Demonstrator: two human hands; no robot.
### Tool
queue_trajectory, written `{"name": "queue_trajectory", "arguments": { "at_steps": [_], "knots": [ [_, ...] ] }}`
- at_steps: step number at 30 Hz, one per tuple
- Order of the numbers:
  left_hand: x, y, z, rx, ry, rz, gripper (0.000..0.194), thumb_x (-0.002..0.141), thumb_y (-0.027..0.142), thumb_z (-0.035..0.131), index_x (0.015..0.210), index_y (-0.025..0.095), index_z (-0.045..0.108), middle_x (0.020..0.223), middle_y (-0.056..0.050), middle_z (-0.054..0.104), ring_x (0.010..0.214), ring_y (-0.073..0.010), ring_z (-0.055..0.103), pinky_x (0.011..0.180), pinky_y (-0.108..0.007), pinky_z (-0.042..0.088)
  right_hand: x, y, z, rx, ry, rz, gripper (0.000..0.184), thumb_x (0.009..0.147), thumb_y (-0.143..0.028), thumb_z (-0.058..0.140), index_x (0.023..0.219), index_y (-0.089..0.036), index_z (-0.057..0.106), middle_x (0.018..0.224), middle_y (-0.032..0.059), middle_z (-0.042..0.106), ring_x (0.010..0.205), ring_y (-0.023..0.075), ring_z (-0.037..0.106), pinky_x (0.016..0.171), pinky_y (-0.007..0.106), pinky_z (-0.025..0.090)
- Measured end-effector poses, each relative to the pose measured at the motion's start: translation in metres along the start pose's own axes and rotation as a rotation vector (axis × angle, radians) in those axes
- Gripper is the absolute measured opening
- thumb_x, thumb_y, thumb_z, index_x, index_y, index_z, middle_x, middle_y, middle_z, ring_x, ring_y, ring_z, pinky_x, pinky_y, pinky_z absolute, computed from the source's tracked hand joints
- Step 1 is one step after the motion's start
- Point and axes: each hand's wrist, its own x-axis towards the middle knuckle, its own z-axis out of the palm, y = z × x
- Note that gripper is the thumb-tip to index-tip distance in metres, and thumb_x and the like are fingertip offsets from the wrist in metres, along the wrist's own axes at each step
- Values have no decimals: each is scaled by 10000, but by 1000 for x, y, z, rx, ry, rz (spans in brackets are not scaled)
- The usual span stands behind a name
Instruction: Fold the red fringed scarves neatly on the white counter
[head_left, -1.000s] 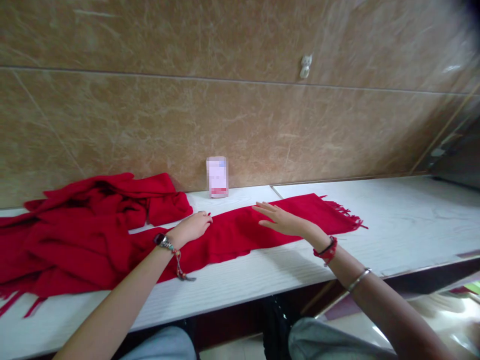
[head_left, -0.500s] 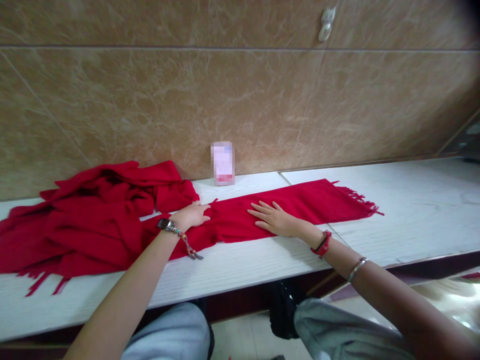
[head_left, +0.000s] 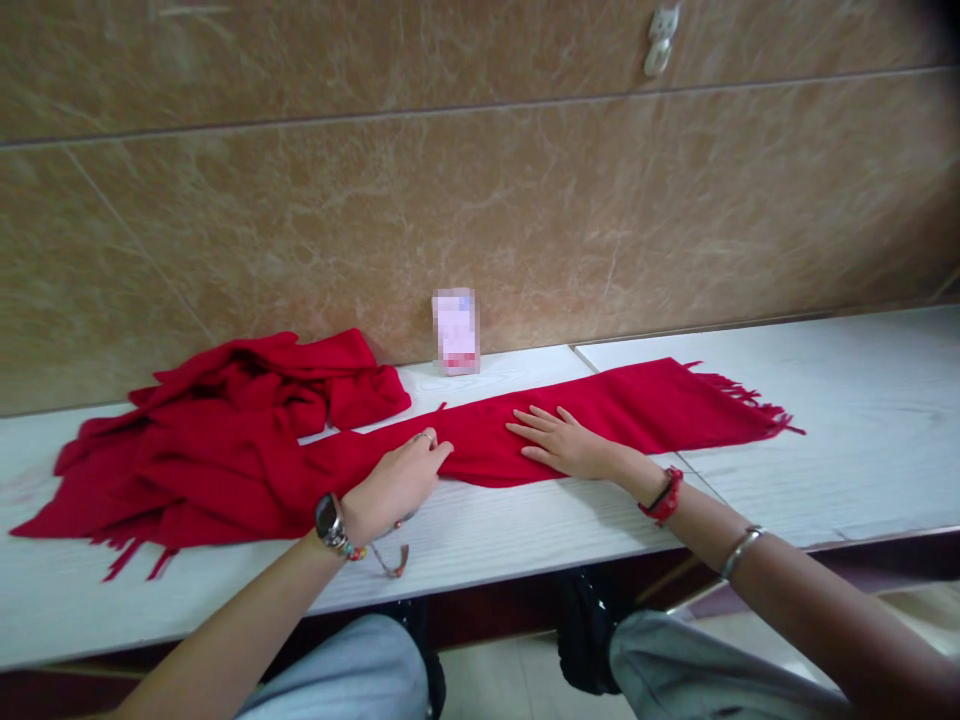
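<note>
two bare hands rest on a red scarf (head_left: 637, 405), which lies across the white counter (head_left: 862, 400) in a long strip. the right hand (head_left: 566, 445) is laid flat on the strip, palm down, its fingers fanned apart and aimed toward 10 o'clock, clasping nothing. the left hand (head_left: 401, 482), at about 9 o'clock from the right one, is much more bent: its fingers curl down over the near side of the strip, with a ring (head_left: 426, 436) on one of them. whether cloth is pinched beneath those fingers can't be made out, as the back of the hand hides it. from the right hand, the scarf's fringe (head_left: 754, 400) spreads at 3 o'clock, and a red bracelet (head_left: 664, 497) and then a metal bangle (head_left: 744, 552) sit on the arm at 4 o'clock. from the left hand, a watch (head_left: 328, 518) is at 8 o'clock, and the scarf bunches into a rumpled heap between 9 and 10 o'clock, with more tassels hanging from its near edge. at 10 o'clock from the right hand a small pale pink box (head_left: 456, 332), its face blurred out, stands near the brown wall (head_left: 525, 220).
</note>
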Motion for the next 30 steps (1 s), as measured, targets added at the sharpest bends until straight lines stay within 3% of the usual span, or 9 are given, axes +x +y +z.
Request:
{"name": "queue_trajectory", "arguments": {
  "at_steps": [4,8,10,12,18,23,30],
  "knots": [
    [-4,-18,5,-16,38,11,390,803,28,366,1150,165,478,1086,-91,510,960,-179,533,802,-271,435,0,2,3,21,0,6,487,920,-459,211,1377,-296,256,1441,49,260,1313,292,185,967,592,252],
    [-5,-27,1,-147,99,110,204,818,111,444,987,178,537,1024,-54,527,924,-164,529,825,-257,415,0,2,3,11,-9,3,487,921,-457,201,1375,-290,266,1441,49,260,1315,288,180,971,585,251],
    [-6,-27,-5,-164,71,124,98,831,167,473,876,176,560,953,-41,549,877,-161,537,797,-251,419,0,1,1,13,-15,2,488,921,-456,205,1375,-289,266,1439,52,264,1316,286,180,974,578,253],
    [-6,-26,-9,-173,5,151,108,846,204,473,813,176,572,877,-31,573,844,-160,545,776,-247,422,0,0,0,17,-22,3,486,921,-452,212,1376,-289,263,1439,54,262,1317,283,178,977,576,253],
    [-8,-27,4,-78,-14,81,135,825,177,467,908,171,572,942,-61,584,871,-183,559,776,-277,435,0,1,2,-16,-7,-16,481,925,-430,217,1372,-265,280,1428,77,285,1308,297,200,953,593,278],
    [-15,-21,7,49,-51,8,317,749,22,409,1011,152,532,958,-91,576,871,-204,572,724,-292,461,0,1,2,-14,-5,-22,485,925,-436,206,1373,-265,279,1430,71,278,1307,293,201,957,584,279],
    [-18,-19,8,57,-41,51,248,791,55,396,980,151,526,915,-84,570,830,-198,570,698,-289,467,-1,1,3,1,-6,-28,489,923,-444,201,1373,-268,278,1427,76,286,1309,286,198,961,581,270]
  ]
}}
